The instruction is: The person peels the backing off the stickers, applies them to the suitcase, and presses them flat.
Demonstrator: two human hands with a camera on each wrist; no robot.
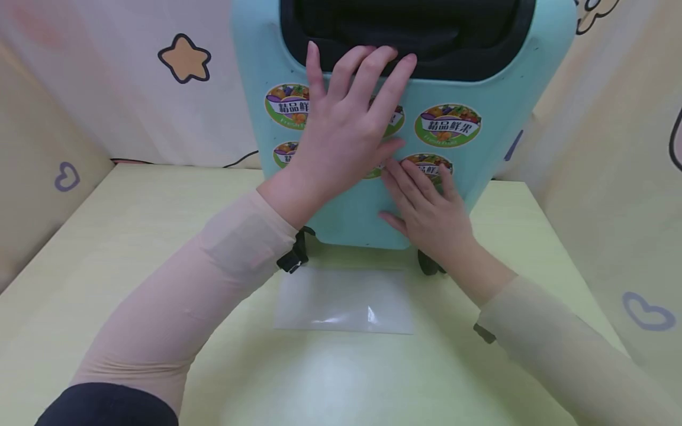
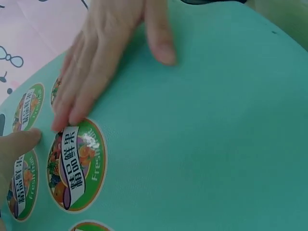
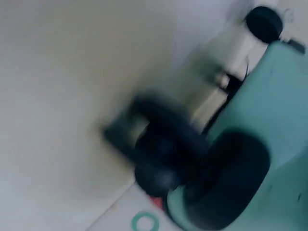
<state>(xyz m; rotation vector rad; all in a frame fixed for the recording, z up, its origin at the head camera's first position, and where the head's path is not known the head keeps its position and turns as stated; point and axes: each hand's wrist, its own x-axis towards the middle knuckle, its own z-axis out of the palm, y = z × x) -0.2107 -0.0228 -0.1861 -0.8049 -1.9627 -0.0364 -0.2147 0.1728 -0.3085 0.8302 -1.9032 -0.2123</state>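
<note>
A light-blue suitcase (image 1: 346,219) with a black recessed panel (image 1: 479,53) stands on the table. Several oval fruit stickers (image 1: 447,125) sit in two rows on its shell. My left hand (image 1: 346,118) rests spread over the suitcase, its fingertips at the panel's lower edge, covering parts of some stickers. Lower and to the right, my right hand (image 1: 437,213) lies with straight fingers touching a lower-row sticker (image 1: 426,163). In the left wrist view, the right hand's fingertips meet the edge of a sticker (image 2: 77,166). The right wrist view shows a blurred black wheel (image 3: 231,178), no hand.
A glossy, see-through sheet (image 1: 343,302) lies flat on the pale table (image 1: 341,378) in front of the suitcase. Black wheels (image 1: 428,263) show under the case. Patterned fabric (image 1: 133,89) hangs behind and at both sides, with a thin cable (image 1: 242,158) along the table's back edge.
</note>
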